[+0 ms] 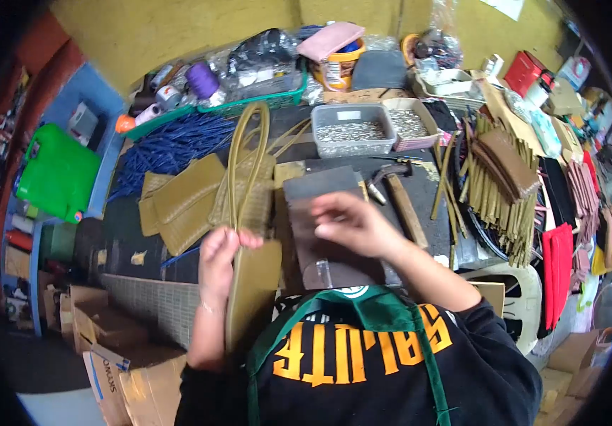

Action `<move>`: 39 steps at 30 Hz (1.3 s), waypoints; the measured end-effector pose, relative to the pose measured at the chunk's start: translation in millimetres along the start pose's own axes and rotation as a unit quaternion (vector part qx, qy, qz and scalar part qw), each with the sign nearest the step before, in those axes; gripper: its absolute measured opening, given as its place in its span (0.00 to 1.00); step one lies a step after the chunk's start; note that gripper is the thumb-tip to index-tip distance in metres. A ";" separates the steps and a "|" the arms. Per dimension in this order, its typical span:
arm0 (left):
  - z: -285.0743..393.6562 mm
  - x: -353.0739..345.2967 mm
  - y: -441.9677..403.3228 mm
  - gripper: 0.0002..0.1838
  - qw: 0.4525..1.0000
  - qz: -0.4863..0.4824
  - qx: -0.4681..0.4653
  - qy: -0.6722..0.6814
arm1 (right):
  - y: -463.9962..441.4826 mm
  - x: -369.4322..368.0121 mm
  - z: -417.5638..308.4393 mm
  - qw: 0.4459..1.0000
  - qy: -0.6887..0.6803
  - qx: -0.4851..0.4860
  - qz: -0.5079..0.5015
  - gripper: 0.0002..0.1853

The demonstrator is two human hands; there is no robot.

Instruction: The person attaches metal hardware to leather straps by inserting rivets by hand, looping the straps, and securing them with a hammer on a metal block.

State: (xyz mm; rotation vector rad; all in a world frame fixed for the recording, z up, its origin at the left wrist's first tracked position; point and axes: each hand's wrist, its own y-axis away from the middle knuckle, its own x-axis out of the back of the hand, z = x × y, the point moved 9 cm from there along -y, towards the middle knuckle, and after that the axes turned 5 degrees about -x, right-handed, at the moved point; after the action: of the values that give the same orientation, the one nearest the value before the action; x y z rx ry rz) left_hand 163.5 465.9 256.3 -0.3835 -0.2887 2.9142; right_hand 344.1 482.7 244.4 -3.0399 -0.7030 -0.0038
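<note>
My left hand is closed on an olive bag panel, near the base of its looped strap handle. The panel hangs down toward my lap, and the loop stands up above my fingers. Blurred by motion, my right hand hovers over a dark flat board; its thumb and fingers look apart, and I see nothing between them. A small clear piece lies at the board's near edge. Right of the board rest a hammer with a wooden handle and more olive textured panels lie to the left.
Behind the board stand a clear tub and a second tub, both with small metal pieces. Blue strips heap at the left. Bundled olive straps lie right. A green jerrycan and cardboard boxes flank the table.
</note>
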 end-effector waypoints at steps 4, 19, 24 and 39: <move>-13.5 32.0 -65.6 0.15 0.994 -0.018 0.035 0.100 | 0.5 46.7 14.2 0.996 -0.026 -0.029 0.085 0.15; -42.8 275.8 -124.4 0.25 0.668 0.016 0.145 -0.730 | 66.9 138.5 49.3 0.965 -0.026 -0.135 0.223 0.10; -45.1 288.1 -131.0 0.20 0.663 0.027 0.181 -0.726 | 61.4 123.6 49.5 0.964 0.135 -0.130 0.186 0.11; 88.1 -73.1 -27.5 0.12 0.620 0.009 -0.232 -0.749 | -3.8 68.9 -44.5 0.958 0.089 0.147 0.228 0.20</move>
State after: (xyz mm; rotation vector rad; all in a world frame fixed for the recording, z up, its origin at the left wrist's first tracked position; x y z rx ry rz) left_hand 213.3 462.4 363.0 2.0597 -1.1629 2.2274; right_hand 404.4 515.4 289.4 -2.7875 0.0210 -0.1489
